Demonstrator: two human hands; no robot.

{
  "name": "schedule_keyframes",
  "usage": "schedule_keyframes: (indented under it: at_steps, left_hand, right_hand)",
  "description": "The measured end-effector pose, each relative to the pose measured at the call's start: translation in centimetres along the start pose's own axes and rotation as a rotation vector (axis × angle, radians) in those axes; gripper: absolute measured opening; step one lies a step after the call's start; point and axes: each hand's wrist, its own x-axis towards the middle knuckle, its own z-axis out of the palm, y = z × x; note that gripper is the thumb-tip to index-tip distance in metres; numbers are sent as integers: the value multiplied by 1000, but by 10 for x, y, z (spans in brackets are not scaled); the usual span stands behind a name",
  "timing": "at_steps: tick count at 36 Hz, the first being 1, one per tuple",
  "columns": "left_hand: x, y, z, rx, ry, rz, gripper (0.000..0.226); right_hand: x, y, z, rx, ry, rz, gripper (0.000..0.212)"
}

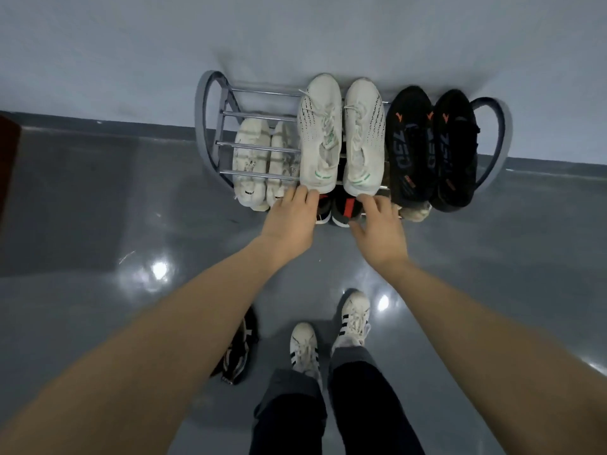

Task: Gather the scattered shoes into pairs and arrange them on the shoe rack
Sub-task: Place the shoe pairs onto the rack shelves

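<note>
Chrome bars of the shoe rack stay bare at the left end of the top shelf, with a pale pair showing on the shelf beneath. Next along, the white sneakers sit side by side, toes to the wall, heels at the front edge. The left hand and right hand each have relaxed fingertips against one heel, gripping nothing, likely nudging the pair square. Black sneakers fill the right end. A dark shoe lies unpaired on the floor behind the left arm.
</note>
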Motion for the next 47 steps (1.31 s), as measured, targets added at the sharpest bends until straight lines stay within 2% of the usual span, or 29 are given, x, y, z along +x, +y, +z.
schedule_keyframes:
  at_steps: [7,15,25,34,41,47]
  left_hand:
    - [-64,5,-12,2,7,27,38]
    - [-145,-7,-9,-119,-29,-60,38]
    - [-255,-22,3,-243,32,-125,34]
    - [-334,-68,35,-204,-98,-281,28]
    - [-378,-119,58,-65,-175,-167,22]
    - [-397,-166,95,-253,-204,-211,33]
  right_hand:
    - [-61,-26,-8,124,-107,-3,46]
    - [-137,-36,1,67,-224,16,33]
    - [-208,-82,23,17,-241,-132,21]
    - [-270,-119,90,71,-329,-71,20]
    - [-305,-153,144,5,-347,-54,22]
    - [-322,-180,211,47,-329,8,19]
